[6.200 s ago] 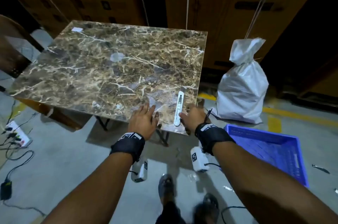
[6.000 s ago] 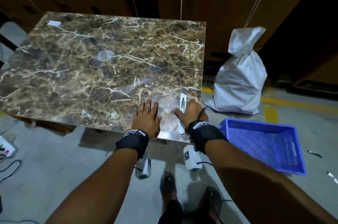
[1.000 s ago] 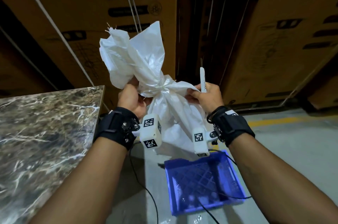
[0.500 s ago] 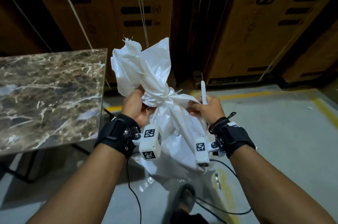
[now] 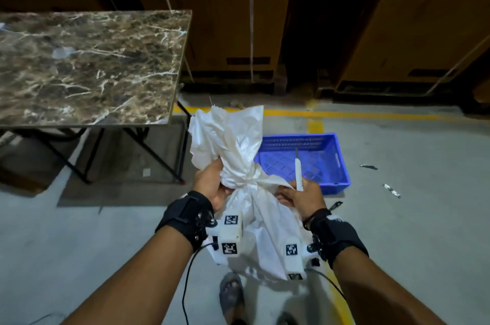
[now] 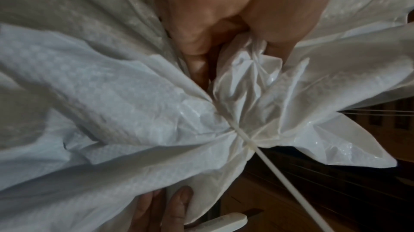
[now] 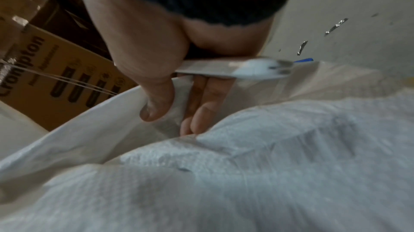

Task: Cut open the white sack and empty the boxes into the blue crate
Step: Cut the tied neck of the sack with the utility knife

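I hold the white sack [image 5: 252, 224] upright in front of me, its neck bunched and bound by a white tie [image 6: 243, 136]. My left hand [image 5: 212, 186] grips the gathered neck [image 6: 246, 74] on the left side. My right hand [image 5: 301, 193] pinches a fold of the sack [image 7: 94, 129] on the right and also holds a white utility knife [image 5: 298, 172], which points up. The knife's handle [image 7: 237, 69] lies across that palm. The blue crate [image 5: 305, 163] sits on the floor just beyond the sack. No boxes show.
A brown marble-top folding table [image 5: 87, 64] stands at the left. Large cardboard cartons [image 5: 411, 19] line the back wall behind a yellow floor line [image 5: 344, 113]. Small foil scraps [image 5: 392, 190] lie on the concrete at the right. My sandalled foot [image 5: 230, 295] is under the sack.
My view has tilted down, so the crate shows again behind the sack. Both hands keep the same hold on the sack neck and the knife.
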